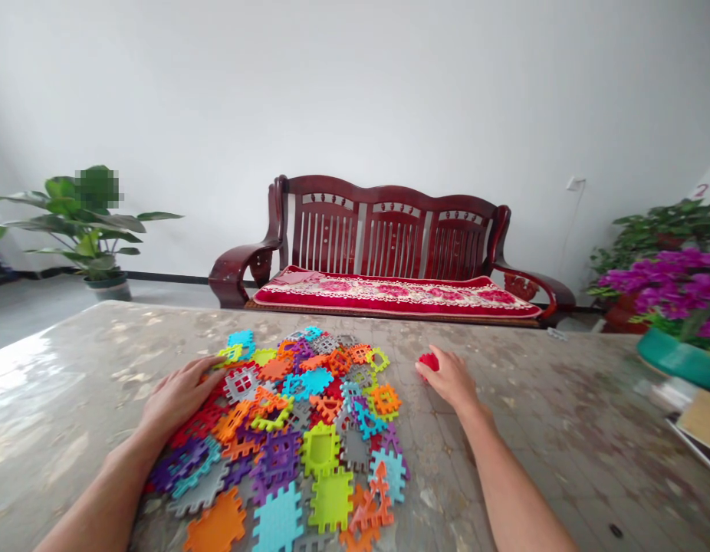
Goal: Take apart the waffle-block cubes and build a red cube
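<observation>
A heap of colourful notched plastic puzzle tiles (319,451) is spread over the table in front of me, in orange, blue, lime, purple, red and grey. At its left edge rests my left hand (181,391), palm down with fingers stretched over some tiles, nothing visibly gripped. To the right of the heap, my right hand (451,376) holds a red puzzle tile (428,363) between thumb and fingers, close to the tabletop. The fingers partly cover that tile, so its full shape is hidden.
The table (539,414) has a glossy marbled top. A teal pot (671,356) of purple flowers (677,287) and a tray (697,445) stand at the right. Beyond are a wooden bench (389,230) with a red cover (389,295) and a potted plant (96,230).
</observation>
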`<control>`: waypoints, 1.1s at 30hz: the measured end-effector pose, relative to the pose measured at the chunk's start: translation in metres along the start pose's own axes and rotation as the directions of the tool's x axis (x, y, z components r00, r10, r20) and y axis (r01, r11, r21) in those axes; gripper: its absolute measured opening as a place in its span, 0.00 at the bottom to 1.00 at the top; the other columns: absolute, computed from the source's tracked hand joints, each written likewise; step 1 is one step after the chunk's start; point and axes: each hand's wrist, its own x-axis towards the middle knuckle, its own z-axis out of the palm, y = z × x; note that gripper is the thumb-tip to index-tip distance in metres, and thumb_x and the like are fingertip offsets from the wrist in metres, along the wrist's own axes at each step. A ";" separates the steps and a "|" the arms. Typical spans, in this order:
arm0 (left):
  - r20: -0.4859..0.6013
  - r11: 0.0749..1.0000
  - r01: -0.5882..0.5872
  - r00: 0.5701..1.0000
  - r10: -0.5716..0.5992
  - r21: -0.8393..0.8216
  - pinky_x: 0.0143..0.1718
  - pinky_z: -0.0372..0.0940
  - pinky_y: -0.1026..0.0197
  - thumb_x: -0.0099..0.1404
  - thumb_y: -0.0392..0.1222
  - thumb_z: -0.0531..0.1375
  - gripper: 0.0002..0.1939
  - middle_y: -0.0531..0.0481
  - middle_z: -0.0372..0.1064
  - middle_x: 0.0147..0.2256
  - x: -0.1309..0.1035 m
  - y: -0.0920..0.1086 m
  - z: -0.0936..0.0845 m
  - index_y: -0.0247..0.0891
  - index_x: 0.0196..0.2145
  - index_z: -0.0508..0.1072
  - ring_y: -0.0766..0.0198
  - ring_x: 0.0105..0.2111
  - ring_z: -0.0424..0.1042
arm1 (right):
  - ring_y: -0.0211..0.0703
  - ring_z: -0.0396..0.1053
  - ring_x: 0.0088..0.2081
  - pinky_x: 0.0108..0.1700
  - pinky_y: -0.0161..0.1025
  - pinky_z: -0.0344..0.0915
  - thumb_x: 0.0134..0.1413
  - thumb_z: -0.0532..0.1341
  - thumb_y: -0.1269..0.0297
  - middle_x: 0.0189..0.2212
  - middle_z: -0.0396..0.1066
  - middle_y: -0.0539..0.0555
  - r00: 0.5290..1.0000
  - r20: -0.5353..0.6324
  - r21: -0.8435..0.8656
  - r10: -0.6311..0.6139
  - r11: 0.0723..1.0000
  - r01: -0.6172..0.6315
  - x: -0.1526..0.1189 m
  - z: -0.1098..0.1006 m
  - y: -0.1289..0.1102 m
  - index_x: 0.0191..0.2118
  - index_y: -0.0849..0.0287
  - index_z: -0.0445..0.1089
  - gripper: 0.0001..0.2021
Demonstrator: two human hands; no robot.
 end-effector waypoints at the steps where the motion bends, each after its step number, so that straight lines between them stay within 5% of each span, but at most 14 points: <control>1: 0.004 1.000 -0.002 1.000 0.002 -0.003 0.61 0.55 0.52 0.66 0.59 0.47 0.27 0.48 0.66 0.59 0.000 0.000 0.000 0.46 0.55 0.70 0.54 0.59 0.64 | 0.57 0.64 0.54 0.53 0.46 0.60 0.56 0.56 0.50 0.53 0.69 0.62 1.000 0.018 0.000 -0.008 1.000 0.008 0.000 0.001 0.000 0.60 0.58 0.64 0.29; 15: 0.015 1.000 0.006 1.000 -0.006 -0.011 0.61 0.54 0.51 0.67 0.59 0.47 0.27 0.47 0.65 0.59 -0.002 0.004 -0.003 0.45 0.55 0.70 0.53 0.59 0.64 | 0.56 0.67 0.50 0.50 0.44 0.60 0.51 0.59 0.63 0.49 0.70 0.65 0.999 0.033 -0.125 -0.028 0.992 0.032 0.001 0.005 0.001 0.59 0.61 0.64 0.28; 24: 0.022 1.000 0.027 0.999 -0.027 0.011 0.62 0.53 0.48 0.67 0.58 0.46 0.27 0.47 0.65 0.60 -0.004 0.007 -0.005 0.46 0.56 0.69 0.52 0.59 0.63 | 0.54 0.70 0.45 0.46 0.43 0.61 0.53 0.60 0.54 0.41 0.71 0.65 1.000 0.015 -0.122 0.000 0.993 0.002 -0.001 0.004 -0.020 0.49 0.60 0.69 0.21; 29: 0.030 1.000 0.013 0.999 -0.013 -0.006 0.63 0.52 0.49 0.67 0.58 0.46 0.27 0.46 0.64 0.60 -0.004 0.007 -0.005 0.45 0.56 0.69 0.53 0.60 0.63 | 0.58 0.66 0.54 0.51 0.47 0.61 0.46 0.63 0.50 0.51 0.67 0.67 0.995 0.099 0.004 -0.021 1.000 0.021 0.010 0.004 -0.001 0.60 0.62 0.62 0.36; 33: 0.022 1.000 0.010 1.000 -0.010 -0.015 0.62 0.52 0.50 0.67 0.59 0.46 0.27 0.46 0.65 0.59 -0.003 0.005 -0.004 0.45 0.55 0.69 0.53 0.59 0.64 | 0.55 0.56 0.63 0.61 0.48 0.53 0.40 0.63 0.63 0.63 0.57 0.63 0.981 0.089 0.101 -0.174 0.981 0.165 0.020 0.005 0.023 0.65 0.59 0.57 0.41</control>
